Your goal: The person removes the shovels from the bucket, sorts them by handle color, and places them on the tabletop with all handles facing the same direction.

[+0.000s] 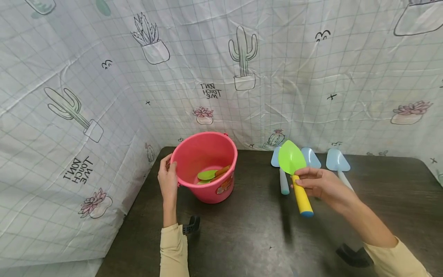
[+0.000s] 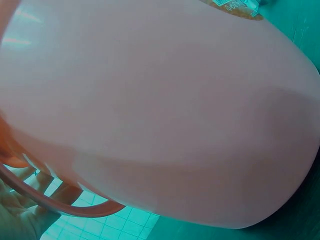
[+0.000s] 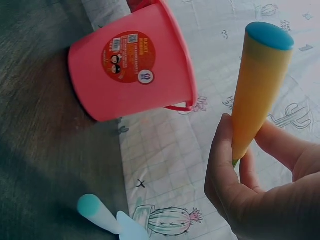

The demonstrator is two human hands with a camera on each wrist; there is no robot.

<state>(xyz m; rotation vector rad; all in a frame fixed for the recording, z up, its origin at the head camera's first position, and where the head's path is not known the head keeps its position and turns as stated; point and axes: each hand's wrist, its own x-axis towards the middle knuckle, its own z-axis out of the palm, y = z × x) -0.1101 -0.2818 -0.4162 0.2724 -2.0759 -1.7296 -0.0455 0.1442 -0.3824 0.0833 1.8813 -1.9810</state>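
A pink bucket (image 1: 207, 194) stands on the dark table at the left, tilted a little toward me. My left hand (image 1: 168, 179) grips its left rim; in the left wrist view the fingers show by the bucket's handle (image 2: 85, 210). Inside lie a green trowel (image 1: 207, 175) and an orange handle (image 1: 221, 171), partly hidden by the bucket wall. My right hand (image 1: 325, 186) pinches a toy trowel with a green blade (image 1: 290, 156) and a yellow handle (image 1: 302, 198) near where the two join. This trowel is held up above the table, blade pointing away from me.
Behind the held trowel, several pale blue trowels lie in a row: a left one (image 1: 284, 184), a middle one (image 1: 311, 157) and a right one (image 1: 337, 159). A printed white curtain (image 1: 294, 107) hangs along the back and left edges of the table (image 1: 242, 238).
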